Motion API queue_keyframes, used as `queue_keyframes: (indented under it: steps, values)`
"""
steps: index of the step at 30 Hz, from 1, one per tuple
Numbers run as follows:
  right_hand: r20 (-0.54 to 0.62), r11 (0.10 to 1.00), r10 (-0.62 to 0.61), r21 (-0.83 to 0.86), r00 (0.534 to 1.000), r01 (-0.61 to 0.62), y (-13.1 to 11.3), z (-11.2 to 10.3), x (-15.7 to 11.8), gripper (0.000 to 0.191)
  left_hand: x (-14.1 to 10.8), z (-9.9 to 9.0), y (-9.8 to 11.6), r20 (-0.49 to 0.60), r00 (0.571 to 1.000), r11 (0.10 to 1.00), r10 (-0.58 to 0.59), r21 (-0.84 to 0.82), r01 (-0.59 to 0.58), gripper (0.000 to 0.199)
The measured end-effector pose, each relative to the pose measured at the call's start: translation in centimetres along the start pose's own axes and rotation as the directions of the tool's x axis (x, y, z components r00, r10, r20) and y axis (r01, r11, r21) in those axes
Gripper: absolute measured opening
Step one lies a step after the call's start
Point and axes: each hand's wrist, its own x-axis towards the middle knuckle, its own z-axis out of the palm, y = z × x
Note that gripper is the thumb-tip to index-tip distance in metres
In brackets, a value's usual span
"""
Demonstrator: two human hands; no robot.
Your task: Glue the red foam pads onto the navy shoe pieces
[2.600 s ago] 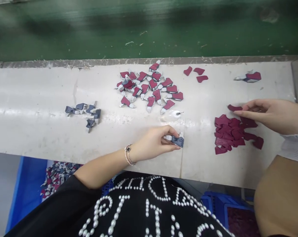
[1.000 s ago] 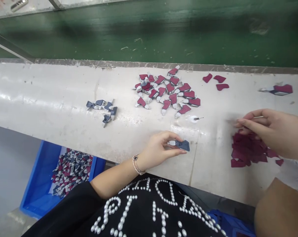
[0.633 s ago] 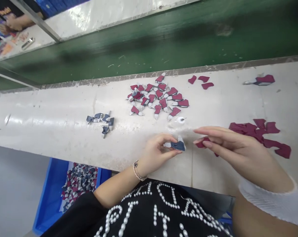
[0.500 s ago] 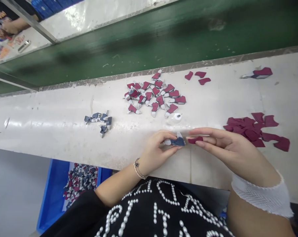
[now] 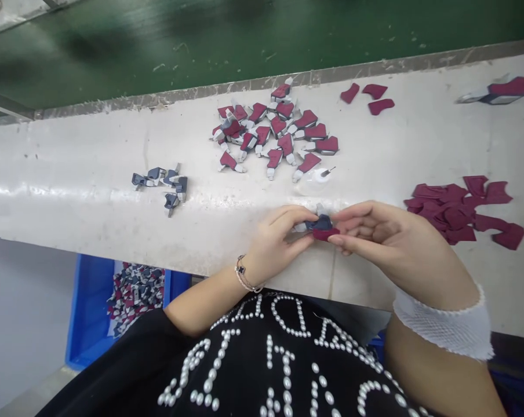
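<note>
Between thumb and fingers, my left hand [image 5: 276,238] pinches a small navy-and-grey plastic part [image 5: 319,222]. A curved maroon plate [image 5: 326,234] lies against the near side of that part, gripped by the thumb of my right hand [image 5: 377,234], whose forefinger touches the part's far end. Whether the plate is seated cannot be made out. Ahead of my hands is a heap of joined parts with maroon faces [image 5: 283,124]. Loose maroon plates [image 5: 451,211] are piled right of my right hand. Several bare navy-and-grey parts [image 5: 168,180] lie to the left.
A clear dropper bottle [image 5: 317,176] with a thin tip lies just beyond my hands. Three maroon plates [image 5: 375,91] and a larger maroon-and-grey piece [image 5: 508,91] rest farther back. Below the table's [image 5: 88,214] left front edge stands a blue bin [image 5: 80,313] of mixed parts.
My right hand has brought the maroon plate leftward against the navy-and-grey part; they were apart before. The camera view has tilted down and shifted, and the co-worker has left the picture.
</note>
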Motion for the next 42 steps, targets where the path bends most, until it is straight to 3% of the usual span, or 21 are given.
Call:
queue_keyframes:
  steps: [8, 27, 33, 39, 42]
  values:
    - [0.021, 1.000, 0.010, -0.010, 1.000, -0.009, -0.2, 0.2, 1.2, 0.041, -0.2, 0.1, -0.5, -0.010, 0.998, 0.998, 0.056, -0.032, -0.056, 0.024]
    - [0.019, 0.995, 0.029, -0.099, 0.999, -0.027, -0.3, 0.1, 1.5, 0.035, 0.2, -0.1, -0.5, -0.016, 0.998, 0.994, 0.064, -0.091, -0.065, 0.022]
    - [0.097, 1.000, 0.016, 0.015, 0.995, -0.017, -0.4, -0.6, 1.4, 0.038, 0.4, -0.4, -0.3, 0.041, 0.997, 0.984, 0.060, -0.171, -0.053, 0.024]
    - [0.295, 0.997, -0.074, -0.007, 0.953, 0.079, -0.3, -0.4, 1.4, 0.033, 0.6, -0.7, -0.1, 0.040, 0.994, 0.972, 0.097, -0.220, -0.086, 0.027]
    - [0.278, 0.993, -0.099, -0.037, 0.956, 0.114, -0.4, -0.1, 1.1, 0.030, 0.6, -0.7, -0.1, 0.041, 0.994, 0.972, 0.102, -0.216, -0.091, 0.027]
